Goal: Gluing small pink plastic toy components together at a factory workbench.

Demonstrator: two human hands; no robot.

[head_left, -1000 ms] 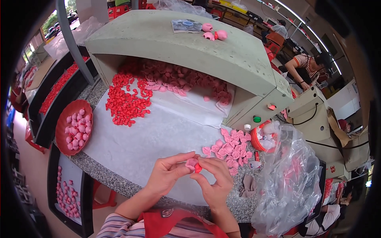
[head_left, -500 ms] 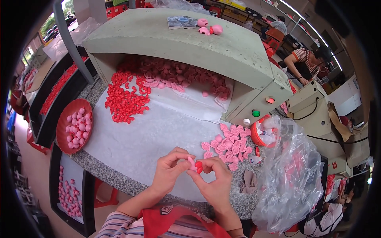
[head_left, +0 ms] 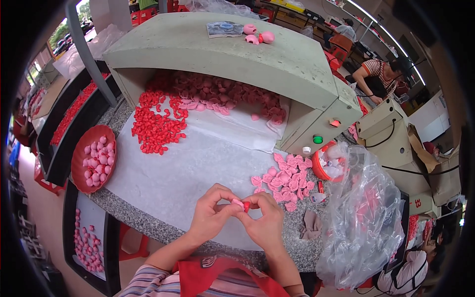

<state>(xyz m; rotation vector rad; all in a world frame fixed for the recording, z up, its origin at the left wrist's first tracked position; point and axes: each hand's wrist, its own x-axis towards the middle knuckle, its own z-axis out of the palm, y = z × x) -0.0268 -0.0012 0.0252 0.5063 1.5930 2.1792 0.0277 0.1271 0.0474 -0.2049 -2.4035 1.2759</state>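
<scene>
Over the near edge of the white sheet (head_left: 163,173), my two hands meet fingertip to fingertip. Pinched in my left hand (head_left: 212,214) is a small pink soft-looking piece (head_left: 237,202), partly covered by the fingers. A small glossy red piece (head_left: 247,206) is gripped by my right hand (head_left: 266,220), pressed against the pink one. Whether the two are joined, I cannot tell. Beyond my right hand lies a loose pile of pink, cupped pieces (head_left: 287,180). Farther left, a heap of small red pieces (head_left: 158,126) spreads on the sheet.
A grey-green metal housing (head_left: 217,49) spans the back, pink pieces under it. At left stand a red bowl (head_left: 79,173) of pink balls and a black tray (head_left: 113,247). To the right are an orange-red tub (head_left: 319,168) and a clear plastic bag (head_left: 361,213). A co-worker (head_left: 378,74) sits beyond.
My fingers have closed in around the pieces, and my right hand has shifted slightly left. The red piece now shows less and sits closer against the pink one.
</scene>
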